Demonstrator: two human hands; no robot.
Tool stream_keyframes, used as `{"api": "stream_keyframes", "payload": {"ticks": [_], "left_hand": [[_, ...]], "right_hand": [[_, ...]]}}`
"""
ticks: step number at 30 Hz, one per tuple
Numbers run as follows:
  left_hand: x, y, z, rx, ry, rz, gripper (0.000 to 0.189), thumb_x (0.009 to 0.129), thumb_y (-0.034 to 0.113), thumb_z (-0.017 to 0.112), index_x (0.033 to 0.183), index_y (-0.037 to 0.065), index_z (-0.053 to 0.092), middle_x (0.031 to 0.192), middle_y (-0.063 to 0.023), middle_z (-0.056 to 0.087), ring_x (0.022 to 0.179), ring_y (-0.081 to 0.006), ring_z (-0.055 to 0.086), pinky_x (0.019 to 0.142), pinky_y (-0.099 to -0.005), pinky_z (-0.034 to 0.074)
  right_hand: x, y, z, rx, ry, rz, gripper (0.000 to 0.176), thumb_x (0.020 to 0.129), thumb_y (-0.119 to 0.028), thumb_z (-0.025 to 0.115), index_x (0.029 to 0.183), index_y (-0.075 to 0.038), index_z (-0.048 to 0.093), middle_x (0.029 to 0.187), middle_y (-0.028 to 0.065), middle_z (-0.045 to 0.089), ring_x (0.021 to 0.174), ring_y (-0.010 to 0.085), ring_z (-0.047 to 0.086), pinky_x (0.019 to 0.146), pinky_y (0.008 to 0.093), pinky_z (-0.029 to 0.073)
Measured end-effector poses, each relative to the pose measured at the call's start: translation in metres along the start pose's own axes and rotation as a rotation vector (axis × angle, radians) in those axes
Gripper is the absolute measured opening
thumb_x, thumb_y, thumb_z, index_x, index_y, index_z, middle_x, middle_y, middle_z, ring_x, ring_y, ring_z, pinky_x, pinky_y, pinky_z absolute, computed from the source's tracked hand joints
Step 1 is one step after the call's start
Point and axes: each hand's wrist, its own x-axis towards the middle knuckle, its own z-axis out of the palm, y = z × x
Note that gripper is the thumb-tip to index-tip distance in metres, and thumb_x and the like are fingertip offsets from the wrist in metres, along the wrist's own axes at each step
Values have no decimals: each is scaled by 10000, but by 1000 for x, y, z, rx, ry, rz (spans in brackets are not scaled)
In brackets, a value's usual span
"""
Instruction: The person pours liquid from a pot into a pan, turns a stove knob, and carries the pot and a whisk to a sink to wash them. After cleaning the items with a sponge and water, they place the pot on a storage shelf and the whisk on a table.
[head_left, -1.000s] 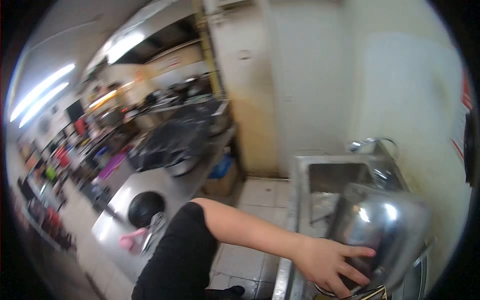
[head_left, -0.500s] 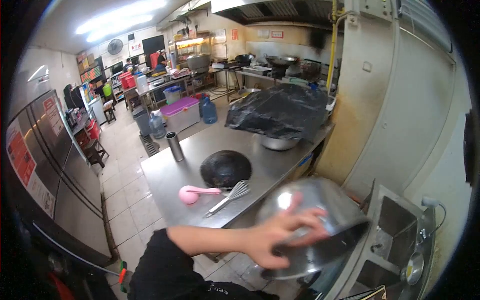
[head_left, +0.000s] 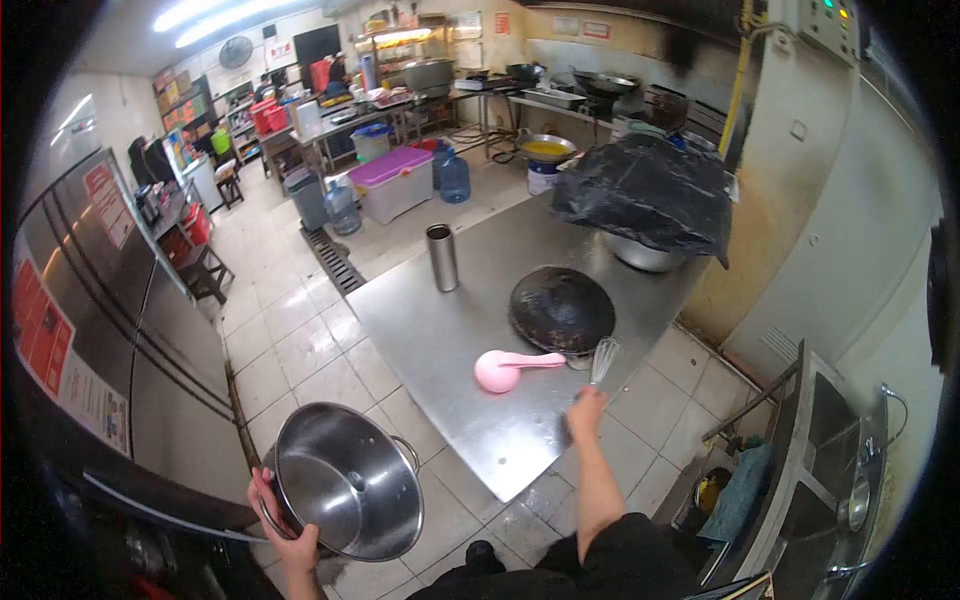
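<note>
My left hand (head_left: 285, 520) is closed on the rim and side handle of a large steel pot (head_left: 350, 485), tilted so that its inside shows, over the floor left of the table. At the right part of the steel table (head_left: 430, 350), my right hand (head_left: 587, 410) is closed around the handle of a wire whisk (head_left: 604, 362). The whisk's wires point away from me, beside an upturned black wok or lid (head_left: 562, 308). A pink ladle (head_left: 498, 371) lies bowl down left of the whisk. Behind it a steel cylinder (head_left: 442, 258) stands upright.
Black plastic (head_left: 645, 195) covers a steel bowl (head_left: 645, 255) at the table's far right. Sinks (head_left: 830, 400) stand at the right, a steel fridge (head_left: 180, 350) at the left. Bins and water bottles (head_left: 453, 177) stand beyond the table. People (head_left: 337, 75) are far back.
The pot has moved from the right to the lower left and now hangs from my left hand. My right hand has closed on the whisk. The view has shifted.
</note>
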Motion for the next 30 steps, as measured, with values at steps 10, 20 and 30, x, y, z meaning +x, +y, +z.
{"api": "stream_keyframes", "payload": {"ticks": [10, 20, 30], "left_hand": [[-56, -66, -10, -178, 361, -256, 979, 462, 28, 464, 1400, 6, 181, 1360, -131, 249, 1299, -243, 243, 1061, -332, 159], [-124, -9, -78, -228, 783, -260, 1015, 440, 76, 455, 1419, 81, 186, 1369, -66, 246, 1247, -237, 305, 1043, -336, 227], [-248, 8, -201, -33, 1155, -193, 972, 468, -14, 549, 1391, 61, 253, 1251, -60, 337, 1235, -199, 335, 1037, -310, 229]], "right_hand": [[-167, -173, -61, 220, -1319, -999, 486, 718, 1, 536, 1185, -82, 427, 1091, 160, 555, 980, 291, 554, 821, 372, 436], [16, -167, 18, -320, -240, -980, 526, 703, -67, 587, 1214, -98, 466, 1059, 177, 565, 970, 340, 539, 836, 413, 431], [-100, -288, 48, 492, -454, -839, 464, 767, -81, 578, 1207, -50, 434, 1046, 136, 575, 906, 273, 600, 759, 373, 501]]}}
